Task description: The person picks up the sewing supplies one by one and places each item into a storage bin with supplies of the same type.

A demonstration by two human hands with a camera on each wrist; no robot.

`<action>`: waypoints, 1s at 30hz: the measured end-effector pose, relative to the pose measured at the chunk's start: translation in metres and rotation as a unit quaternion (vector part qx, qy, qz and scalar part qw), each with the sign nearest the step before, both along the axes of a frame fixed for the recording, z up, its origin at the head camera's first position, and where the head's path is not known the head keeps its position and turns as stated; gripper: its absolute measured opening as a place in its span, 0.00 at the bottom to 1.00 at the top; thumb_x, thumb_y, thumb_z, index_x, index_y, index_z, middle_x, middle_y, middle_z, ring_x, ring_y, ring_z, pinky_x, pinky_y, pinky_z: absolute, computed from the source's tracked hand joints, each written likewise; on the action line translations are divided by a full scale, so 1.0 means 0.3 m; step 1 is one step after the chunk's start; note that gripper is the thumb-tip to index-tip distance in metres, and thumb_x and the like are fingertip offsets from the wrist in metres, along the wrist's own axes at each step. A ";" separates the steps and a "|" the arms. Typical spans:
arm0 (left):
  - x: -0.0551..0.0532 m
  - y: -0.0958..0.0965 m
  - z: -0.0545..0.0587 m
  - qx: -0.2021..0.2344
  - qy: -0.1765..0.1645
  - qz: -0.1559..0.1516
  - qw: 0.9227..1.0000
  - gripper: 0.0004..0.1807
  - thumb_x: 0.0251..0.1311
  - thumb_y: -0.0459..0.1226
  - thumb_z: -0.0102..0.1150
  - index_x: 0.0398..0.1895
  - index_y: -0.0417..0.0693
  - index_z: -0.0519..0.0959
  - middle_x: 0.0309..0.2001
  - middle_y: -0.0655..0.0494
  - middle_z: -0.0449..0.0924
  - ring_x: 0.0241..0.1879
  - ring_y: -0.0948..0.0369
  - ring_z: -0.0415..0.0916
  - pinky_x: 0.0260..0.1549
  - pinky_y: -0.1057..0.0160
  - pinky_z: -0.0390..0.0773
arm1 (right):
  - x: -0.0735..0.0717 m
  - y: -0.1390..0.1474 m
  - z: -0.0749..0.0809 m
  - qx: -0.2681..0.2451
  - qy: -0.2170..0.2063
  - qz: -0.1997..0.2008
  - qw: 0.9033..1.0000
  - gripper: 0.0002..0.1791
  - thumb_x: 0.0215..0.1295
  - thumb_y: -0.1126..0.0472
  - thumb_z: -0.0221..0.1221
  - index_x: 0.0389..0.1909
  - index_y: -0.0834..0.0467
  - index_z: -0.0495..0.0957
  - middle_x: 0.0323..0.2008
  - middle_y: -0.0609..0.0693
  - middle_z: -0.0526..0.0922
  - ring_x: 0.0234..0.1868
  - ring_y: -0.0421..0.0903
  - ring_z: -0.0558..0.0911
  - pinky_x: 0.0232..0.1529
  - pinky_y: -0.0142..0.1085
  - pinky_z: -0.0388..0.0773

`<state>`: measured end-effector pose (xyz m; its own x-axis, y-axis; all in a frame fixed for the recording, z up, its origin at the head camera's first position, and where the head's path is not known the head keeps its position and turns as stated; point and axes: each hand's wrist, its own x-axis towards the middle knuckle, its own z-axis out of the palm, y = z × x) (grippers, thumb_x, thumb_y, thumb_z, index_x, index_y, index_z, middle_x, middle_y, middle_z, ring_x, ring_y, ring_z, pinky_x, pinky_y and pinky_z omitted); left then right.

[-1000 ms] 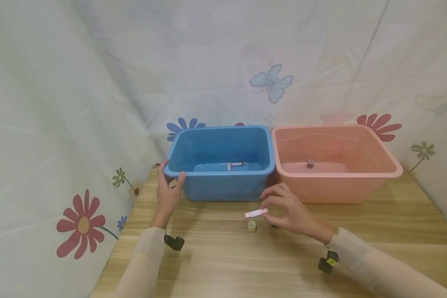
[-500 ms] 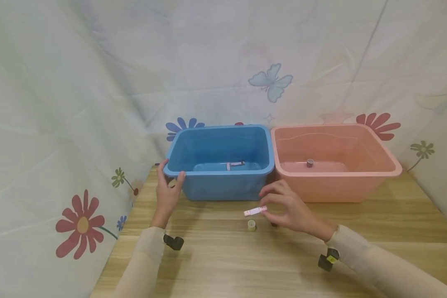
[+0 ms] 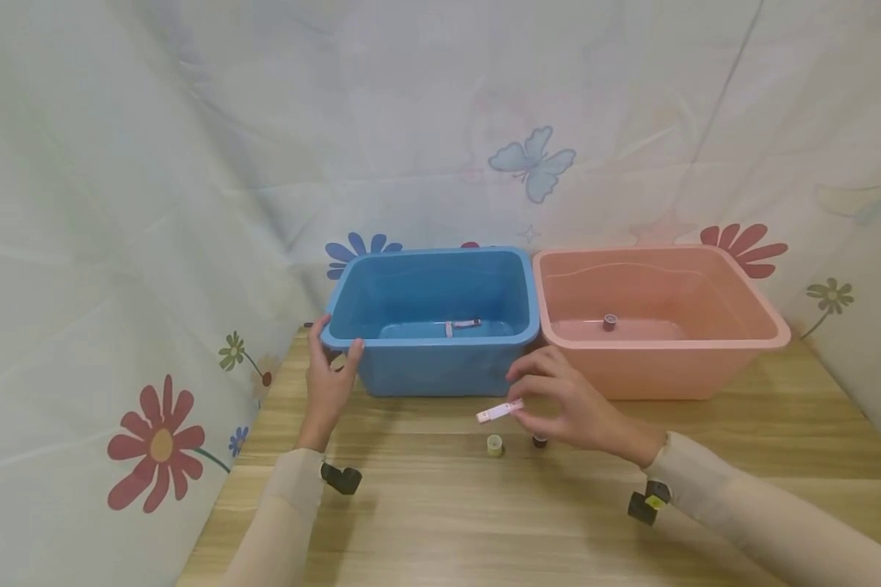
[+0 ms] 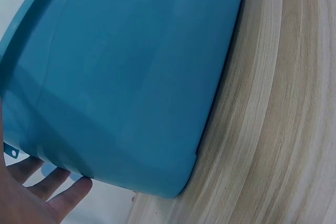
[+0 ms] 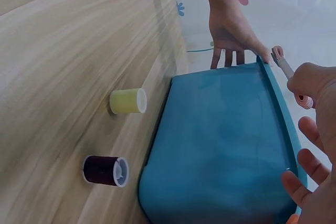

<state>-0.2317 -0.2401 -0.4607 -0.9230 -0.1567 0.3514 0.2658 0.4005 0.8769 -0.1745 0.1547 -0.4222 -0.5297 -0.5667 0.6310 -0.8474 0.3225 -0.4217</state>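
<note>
In the head view my right hand (image 3: 568, 408) pinches a small pink skein (image 3: 499, 411) with a white band round its middle. It hovers above the table, in front of the bins. The right wrist view shows the skein's (image 5: 287, 74) looped ends beyond the thumb; the other fingers are spread. My left hand (image 3: 330, 387) grips the left front corner of the blue bin (image 3: 440, 367), thumb at the front. In the left wrist view its fingers (image 4: 68, 198) lie along the bin's side. A yellow thread spool (image 3: 494, 445) and a dark spool (image 3: 539, 441) stand below the skein.
Two small strips (image 3: 458, 327), pale with one dark end, lie inside the blue bin. The pink bin (image 3: 653, 371) stands close on its right, holding a dark spool (image 3: 609, 322). Behind the wooden table (image 3: 440, 514) hangs a flower-printed curtain (image 3: 411, 122).
My right hand has risen slightly with the skein and drifted a little left, uncovering more of the dark spool. The left hand stays on the blue bin.
</note>
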 end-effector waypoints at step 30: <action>0.004 -0.001 0.003 0.002 -0.014 0.001 1.000 0.41 0.69 0.55 0.60 0.79 0.69 0.51 0.75 0.45 0.63 0.67 0.45 0.70 0.57 0.37 0.75 | -0.032 -0.001 0.088 0.017 0.022 0.005 1.000 0.11 0.54 0.62 0.74 0.37 0.48 0.85 0.50 0.49 0.81 0.54 0.46 0.71 0.51 0.43 0.74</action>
<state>-0.2305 -0.2403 -0.4598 -0.9323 -0.1606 0.3241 0.2392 0.3983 0.8855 -0.1840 0.1545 -0.3958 -0.4964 -0.5933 0.6337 -0.8680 0.3286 -0.3724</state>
